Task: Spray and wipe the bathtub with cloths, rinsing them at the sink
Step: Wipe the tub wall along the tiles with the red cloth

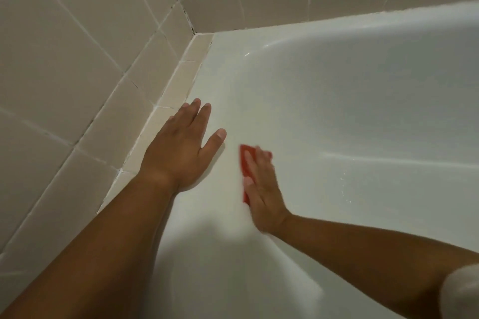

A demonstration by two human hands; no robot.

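The white bathtub [337, 111] fills the right and lower part of the head view. My left hand [181, 147] lies flat on the tub's rim near the tiled ledge, fingers straight and spread. My right hand [261, 186] presses a red cloth [243, 160] against the sloping inner wall of the tub, just right of my left thumb. The fingers lie straight over the cloth, and the hand is slightly blurred. Most of the cloth is hidden under the palm and fingers.
Beige tiled walls [77, 59] meet in a corner [191, 26] at the tub's far end, with dark marks in the grout. A narrow tiled ledge [178, 85] runs along the tub's left edge. Water drops shine on the tub's right wall.
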